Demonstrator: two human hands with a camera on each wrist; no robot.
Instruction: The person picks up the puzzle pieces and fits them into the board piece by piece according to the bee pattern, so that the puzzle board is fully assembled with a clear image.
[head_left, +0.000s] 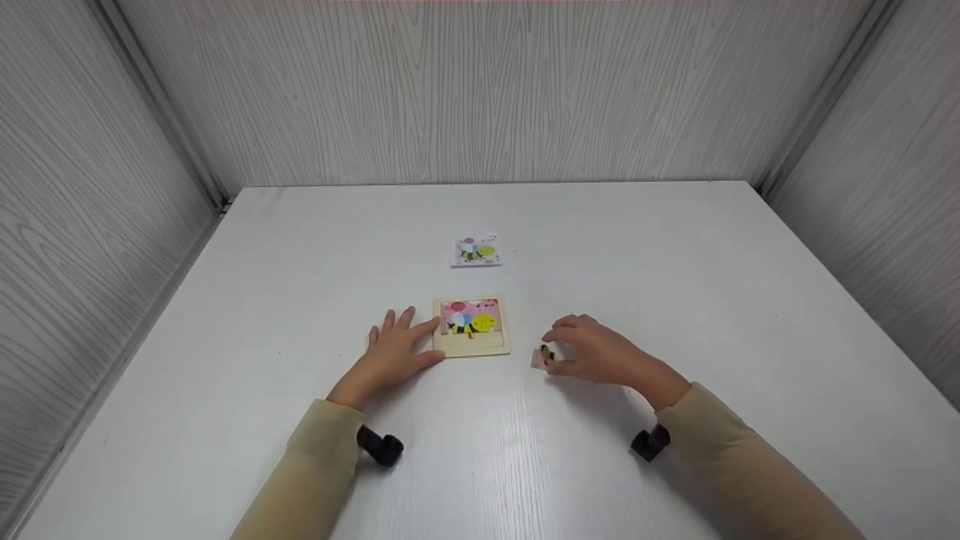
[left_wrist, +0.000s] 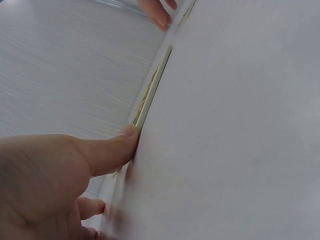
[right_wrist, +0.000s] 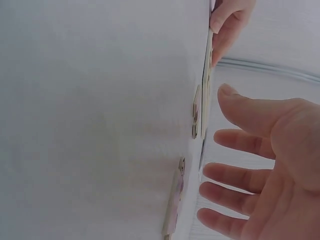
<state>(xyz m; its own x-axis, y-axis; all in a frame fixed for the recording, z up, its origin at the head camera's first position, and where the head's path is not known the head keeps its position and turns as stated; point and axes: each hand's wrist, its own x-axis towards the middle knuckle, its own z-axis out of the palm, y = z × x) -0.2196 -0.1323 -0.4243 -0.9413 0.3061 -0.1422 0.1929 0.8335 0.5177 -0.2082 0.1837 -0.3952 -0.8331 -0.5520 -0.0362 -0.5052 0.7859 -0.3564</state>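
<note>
A square wooden puzzle tray [head_left: 472, 349] lies on the table, its upper part filled with a bee picture and a bare strip along its near side. My left hand [head_left: 397, 352], fingers spread, touches the tray's left edge with thumb and index finger. The thumb [left_wrist: 112, 150] presses that edge in the left wrist view. Just right of the tray, a small pink puzzle piece [head_left: 538, 360] with dark marks lies partly hidden under my right hand [head_left: 596, 349]. Its fingers [right_wrist: 240, 172] are loosely bent and apart from the thumb, and none visibly grips the piece.
Behind the tray lies a white card [head_left: 476, 251] with a matching bee picture. Another flat pinkish item [right_wrist: 174, 205] rests on the table in the right wrist view. Grey wood-grain walls [head_left: 480, 90] border the white table [head_left: 480, 465] at the back and sides.
</note>
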